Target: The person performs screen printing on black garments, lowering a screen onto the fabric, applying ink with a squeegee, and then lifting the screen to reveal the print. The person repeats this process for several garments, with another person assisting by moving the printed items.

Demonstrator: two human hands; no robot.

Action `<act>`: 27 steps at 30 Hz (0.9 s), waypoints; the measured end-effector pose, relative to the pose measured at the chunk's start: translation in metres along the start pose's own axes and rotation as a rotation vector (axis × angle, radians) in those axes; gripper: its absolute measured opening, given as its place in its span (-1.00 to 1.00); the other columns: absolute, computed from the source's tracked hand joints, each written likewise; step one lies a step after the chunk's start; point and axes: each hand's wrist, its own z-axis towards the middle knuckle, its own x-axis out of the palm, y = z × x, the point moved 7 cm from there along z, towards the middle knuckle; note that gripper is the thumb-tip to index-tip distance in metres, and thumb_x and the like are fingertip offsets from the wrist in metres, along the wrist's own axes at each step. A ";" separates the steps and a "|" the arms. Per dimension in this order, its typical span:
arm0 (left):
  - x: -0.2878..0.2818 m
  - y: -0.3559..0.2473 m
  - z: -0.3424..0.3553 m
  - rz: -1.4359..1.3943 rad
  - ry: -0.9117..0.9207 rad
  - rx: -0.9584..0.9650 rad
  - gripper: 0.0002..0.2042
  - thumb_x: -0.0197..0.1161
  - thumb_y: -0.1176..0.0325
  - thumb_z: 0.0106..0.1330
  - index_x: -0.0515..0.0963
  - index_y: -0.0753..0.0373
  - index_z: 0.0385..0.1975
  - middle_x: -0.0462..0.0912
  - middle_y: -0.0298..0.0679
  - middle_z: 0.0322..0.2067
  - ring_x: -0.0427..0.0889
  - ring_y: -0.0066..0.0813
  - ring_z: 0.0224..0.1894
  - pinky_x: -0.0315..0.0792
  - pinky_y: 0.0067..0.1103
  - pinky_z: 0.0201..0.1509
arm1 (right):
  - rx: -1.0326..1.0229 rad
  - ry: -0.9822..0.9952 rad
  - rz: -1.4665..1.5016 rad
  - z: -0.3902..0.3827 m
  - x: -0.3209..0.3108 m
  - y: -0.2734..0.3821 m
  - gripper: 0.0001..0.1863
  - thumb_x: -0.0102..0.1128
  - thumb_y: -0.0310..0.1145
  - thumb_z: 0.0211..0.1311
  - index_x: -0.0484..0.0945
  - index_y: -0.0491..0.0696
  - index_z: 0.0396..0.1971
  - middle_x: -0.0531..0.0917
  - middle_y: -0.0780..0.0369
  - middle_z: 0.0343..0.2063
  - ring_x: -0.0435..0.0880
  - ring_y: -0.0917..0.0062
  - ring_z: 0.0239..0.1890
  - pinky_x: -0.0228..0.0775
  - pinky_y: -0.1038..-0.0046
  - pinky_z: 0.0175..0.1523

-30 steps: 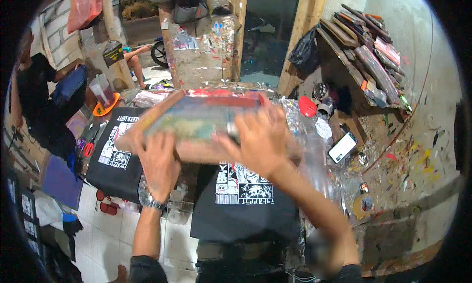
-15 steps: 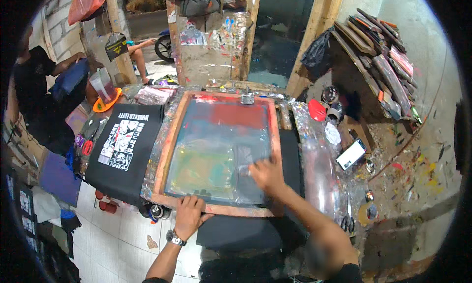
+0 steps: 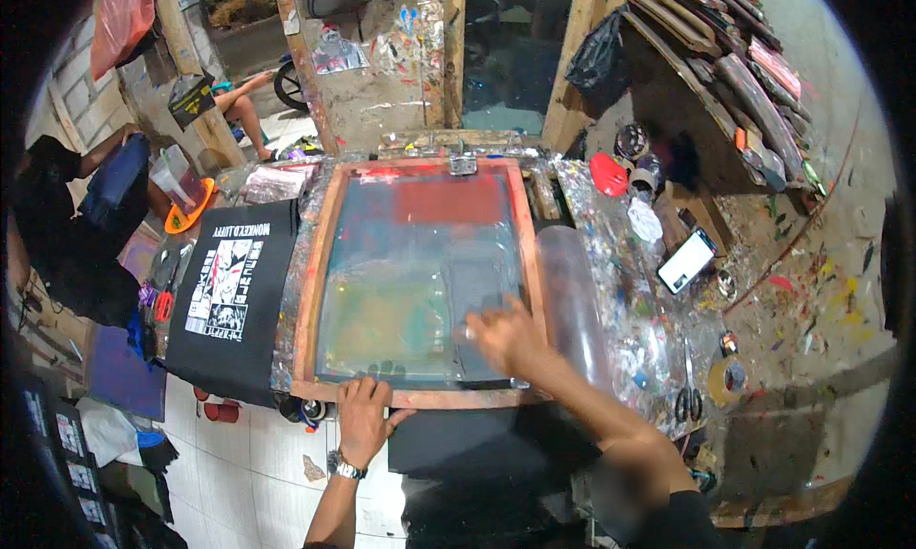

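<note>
A large, flat, rectangular mesh screen with a paint-stained reddish wooden border (image 3: 320, 282) occupies the centre of the frame, on the long, paint-spattered desk (image 3: 620, 310). The wood looks stiff and fairly light, though broad enough to be awkward one-handed; the stretched mesh, marked with a red patch (image 3: 446, 202) in its upper part, seems the fragile area and possibly tacky. The border's side or lower bars would be the safest hold. A small silver metal clamp (image 3: 463, 165) sits on the upper bar.

The left hand (image 3: 364, 423), with a silver metal wristwatch (image 3: 349, 467), comes from the lower centre and lays its fingers over the lower bar, thumb spread to the right; this grip looks loose, more bracing than pinching. The right hand (image 3: 512, 341) reaches in from the lower right, elbow out and forearm slanting up and left, over the mesh's lower-right part. Its fingers are curled and blurred, so I cannot tell whether that grip pinches anything or touches the mesh. Plain black cloth (image 3: 477, 449) shows below the lower bar; a black garment with white print (image 3: 229, 301) lies left of centre.
</note>
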 end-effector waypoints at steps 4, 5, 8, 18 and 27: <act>-0.005 -0.001 -0.004 0.048 -0.084 0.016 -0.53 0.58 0.03 -0.01 0.53 0.25 -0.35 0.51 -0.14 -0.30 0.50 -0.08 -0.14 0.32 -0.22 0.07 | -0.079 0.079 -0.061 -0.050 -0.011 0.049 -0.72 0.19 -0.30 0.31 0.55 -0.03 -0.03 0.70 0.13 -0.27 0.72 0.19 -0.10 0.18 -0.16 0.39; -0.005 0.002 0.003 0.007 -0.060 0.019 -0.52 0.59 0.03 -0.03 0.56 0.26 -0.33 0.53 -0.15 -0.30 0.51 -0.09 -0.13 0.33 -0.23 0.06 | -0.048 0.084 -0.086 -0.050 -0.017 0.049 -0.70 0.22 -0.25 0.31 0.55 -0.02 -0.03 0.68 0.15 -0.28 0.70 0.21 -0.08 0.15 -0.21 0.38; -0.027 -0.003 0.012 0.030 -0.092 0.060 -0.50 0.61 -0.01 -0.07 0.64 0.28 -0.31 0.56 -0.17 -0.33 0.54 -0.12 -0.14 0.34 -0.24 0.03 | 0.003 -0.117 -0.163 -0.051 -0.040 0.062 -0.63 0.30 -0.07 0.27 0.56 -0.01 -0.07 0.61 0.20 -0.32 0.63 0.31 -0.09 0.13 -0.26 0.34; -0.121 -0.060 0.055 -0.200 -0.791 0.036 -0.68 0.53 0.28 0.10 0.65 0.24 -0.20 0.63 -0.16 -0.24 0.54 -0.06 -0.08 0.34 -0.19 0.03 | 0.017 -0.732 -0.335 0.052 -0.221 0.066 -0.46 0.35 0.21 0.15 0.61 -0.06 -0.39 0.57 0.18 -0.42 0.57 0.28 -0.29 0.40 0.20 -0.08; 0.070 -0.172 0.086 -0.992 0.125 0.123 -0.46 0.31 0.14 0.44 0.42 0.20 0.35 0.47 0.08 0.30 0.29 0.01 0.47 0.23 -0.12 0.45 | 0.160 -0.599 -0.293 0.166 -0.347 0.015 -0.26 0.27 0.33 0.19 0.75 -0.21 -0.48 0.73 -0.15 -0.45 0.79 -0.03 -0.30 0.67 0.10 -0.14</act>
